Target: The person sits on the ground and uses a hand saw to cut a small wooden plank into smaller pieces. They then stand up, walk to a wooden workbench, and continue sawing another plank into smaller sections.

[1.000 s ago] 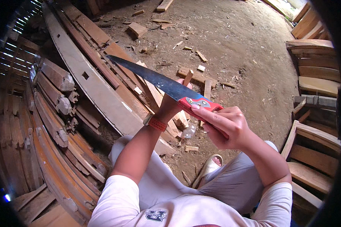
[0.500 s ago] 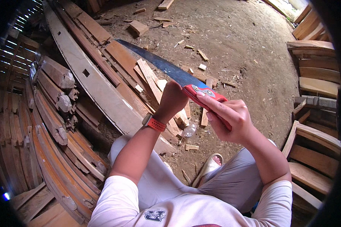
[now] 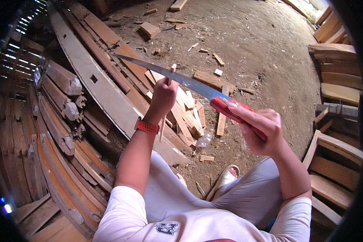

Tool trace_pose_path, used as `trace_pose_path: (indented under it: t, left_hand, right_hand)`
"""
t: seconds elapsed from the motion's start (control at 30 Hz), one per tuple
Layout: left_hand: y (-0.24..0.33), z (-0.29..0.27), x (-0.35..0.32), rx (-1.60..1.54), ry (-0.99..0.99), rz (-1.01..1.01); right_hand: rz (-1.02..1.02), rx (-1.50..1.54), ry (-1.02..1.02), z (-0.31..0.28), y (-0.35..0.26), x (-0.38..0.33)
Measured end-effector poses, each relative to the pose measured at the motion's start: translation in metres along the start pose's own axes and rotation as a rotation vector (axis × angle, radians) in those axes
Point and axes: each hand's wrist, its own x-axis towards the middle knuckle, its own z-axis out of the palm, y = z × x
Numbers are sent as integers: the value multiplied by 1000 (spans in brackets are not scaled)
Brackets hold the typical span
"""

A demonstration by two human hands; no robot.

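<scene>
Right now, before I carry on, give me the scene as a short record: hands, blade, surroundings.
Left hand: closed around a thin wooden stick
Right hand: gripping a saw by its red handle
Blade: passes by the stick's upper end; contact unclear
Left wrist: orange band
Ground: earth, scattered wood offcuts
Far right: stacked boards

Dirt floor point(image 3: 282, 105), loose wood offcuts point(image 3: 222, 121), clear plastic point(image 3: 204, 140)
</scene>
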Motion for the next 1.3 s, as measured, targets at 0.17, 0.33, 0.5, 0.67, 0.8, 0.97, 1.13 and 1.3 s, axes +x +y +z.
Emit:
trace_pose_path:
  t: [0.17,0.33,0.5,0.67,0.8,0.97,1.13,1.3]
  left_hand:
    - [12,21,-12,605,-109,246]
    - [34,44,-14,-240,88,-186]
    - [68,37,-13,-169,-27,-436]
    - [35,44,-25,606,-166,378]
    - [50,43,-20,673,-421,57]
    - [22,52,-29,458,-161,128]
    - [31,54,-24,387,0,396]
    - [33,54,-22,439,27,446]
  right_hand:
    - [-8,30,-65,-2,8,-8]
    - [-135,111,-86,15,-6,-12]
    - [-137,116,-138,26,-7,-12]
    - [-106,25,-23,30,10,-9]
    - [-43,8,-53,26,11,-2]
    - [-69,67,-15,31,13,-3]
    - [-45,79,-14,31,15,-7]
    - [-10,90,-27,29,11,-5]
